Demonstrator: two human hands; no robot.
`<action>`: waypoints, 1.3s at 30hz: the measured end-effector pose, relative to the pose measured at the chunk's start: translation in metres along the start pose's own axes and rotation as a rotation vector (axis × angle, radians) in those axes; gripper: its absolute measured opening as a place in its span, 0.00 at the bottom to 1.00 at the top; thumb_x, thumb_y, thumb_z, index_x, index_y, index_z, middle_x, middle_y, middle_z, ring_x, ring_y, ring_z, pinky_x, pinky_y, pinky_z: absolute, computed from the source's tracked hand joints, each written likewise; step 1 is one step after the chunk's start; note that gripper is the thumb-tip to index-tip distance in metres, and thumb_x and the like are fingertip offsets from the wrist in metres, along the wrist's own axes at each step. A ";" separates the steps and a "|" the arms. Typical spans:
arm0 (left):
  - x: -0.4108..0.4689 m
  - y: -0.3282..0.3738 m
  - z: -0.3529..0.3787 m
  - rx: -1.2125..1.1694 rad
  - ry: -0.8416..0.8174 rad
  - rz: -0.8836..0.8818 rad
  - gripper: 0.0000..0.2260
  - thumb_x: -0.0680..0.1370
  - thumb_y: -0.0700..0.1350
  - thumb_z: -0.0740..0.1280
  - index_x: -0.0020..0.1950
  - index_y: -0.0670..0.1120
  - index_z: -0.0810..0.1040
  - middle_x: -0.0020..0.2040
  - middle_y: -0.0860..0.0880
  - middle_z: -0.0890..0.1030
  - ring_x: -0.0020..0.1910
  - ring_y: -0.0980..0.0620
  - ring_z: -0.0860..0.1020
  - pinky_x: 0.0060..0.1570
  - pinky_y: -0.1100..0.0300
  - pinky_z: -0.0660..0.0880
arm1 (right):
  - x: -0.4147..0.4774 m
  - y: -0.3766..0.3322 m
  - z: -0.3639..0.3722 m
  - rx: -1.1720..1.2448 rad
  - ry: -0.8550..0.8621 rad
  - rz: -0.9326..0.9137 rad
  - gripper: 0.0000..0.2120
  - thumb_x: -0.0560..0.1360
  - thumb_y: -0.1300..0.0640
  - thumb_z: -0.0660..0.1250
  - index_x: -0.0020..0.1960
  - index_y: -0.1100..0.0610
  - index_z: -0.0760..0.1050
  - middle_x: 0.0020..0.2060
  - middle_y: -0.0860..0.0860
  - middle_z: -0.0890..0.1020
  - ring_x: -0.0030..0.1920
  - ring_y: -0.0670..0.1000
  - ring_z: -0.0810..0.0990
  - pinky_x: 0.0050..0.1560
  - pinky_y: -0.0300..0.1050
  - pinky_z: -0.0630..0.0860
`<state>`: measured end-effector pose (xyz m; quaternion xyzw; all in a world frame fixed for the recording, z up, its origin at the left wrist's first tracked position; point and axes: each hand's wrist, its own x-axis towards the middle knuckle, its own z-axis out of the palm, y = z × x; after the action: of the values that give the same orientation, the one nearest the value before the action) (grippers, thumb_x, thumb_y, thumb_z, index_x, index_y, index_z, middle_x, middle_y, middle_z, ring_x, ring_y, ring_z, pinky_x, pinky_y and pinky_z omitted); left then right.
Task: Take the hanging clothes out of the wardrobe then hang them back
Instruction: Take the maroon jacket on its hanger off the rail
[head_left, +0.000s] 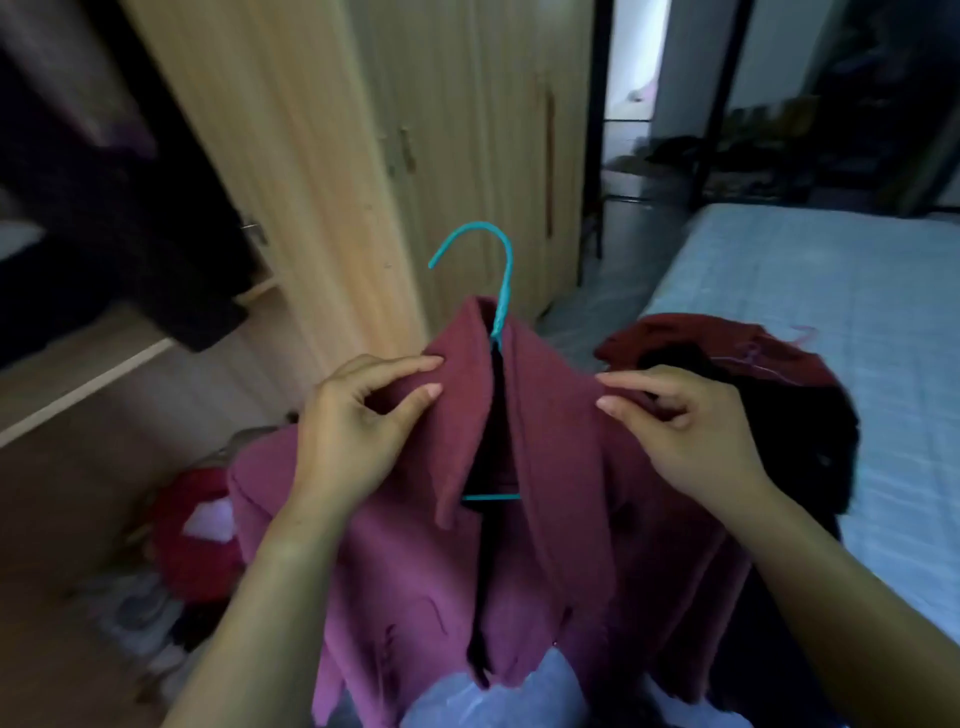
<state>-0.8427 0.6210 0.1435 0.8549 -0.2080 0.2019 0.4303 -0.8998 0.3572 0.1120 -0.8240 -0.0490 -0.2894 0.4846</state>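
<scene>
A maroon collared coat (550, 467) hangs on a teal hanger (501, 280) in front of me, the hook pointing up and to the left. My left hand (358, 431) pinches the coat's left collar and shoulder between thumb and fingers. My right hand (680, 431) pinches the right shoulder the same way. The hanger's lower bar shows through the open front of the coat. The open wooden wardrobe (291, 156) stands to the left, with dark clothes (104, 218) hanging inside.
A bed with a pale blue sheet (841, 332) is on the right, with a heap of dark red and black clothes (748, 374) on its near edge. A red bundle (197, 525) and other clutter lie on the floor at lower left. A doorway opens at the back.
</scene>
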 end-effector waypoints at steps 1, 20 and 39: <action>0.011 0.006 0.023 -0.044 -0.040 0.014 0.11 0.71 0.49 0.74 0.49 0.63 0.80 0.46 0.57 0.81 0.45 0.61 0.79 0.48 0.65 0.72 | 0.000 0.010 -0.019 -0.047 0.036 0.021 0.09 0.69 0.58 0.74 0.48 0.49 0.83 0.42 0.42 0.83 0.43 0.39 0.80 0.40 0.28 0.71; 0.261 0.092 0.466 -0.029 -0.371 0.332 0.14 0.75 0.58 0.63 0.57 0.58 0.79 0.47 0.55 0.78 0.45 0.57 0.77 0.46 0.57 0.75 | 0.163 0.324 -0.277 -0.357 0.314 0.245 0.08 0.71 0.60 0.72 0.49 0.51 0.81 0.44 0.43 0.82 0.45 0.42 0.79 0.47 0.30 0.70; 0.147 -0.013 0.534 0.489 -0.778 -0.187 0.34 0.71 0.69 0.42 0.72 0.59 0.64 0.73 0.51 0.65 0.74 0.47 0.60 0.70 0.39 0.54 | 0.119 0.431 -0.183 -0.719 -0.424 0.480 0.29 0.75 0.39 0.50 0.62 0.56 0.76 0.60 0.56 0.77 0.60 0.59 0.76 0.59 0.63 0.70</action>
<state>-0.6251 0.1631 -0.0807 0.9585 -0.2221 -0.1300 0.1229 -0.7244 -0.0445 -0.0907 -0.9682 0.1480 0.0062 0.2016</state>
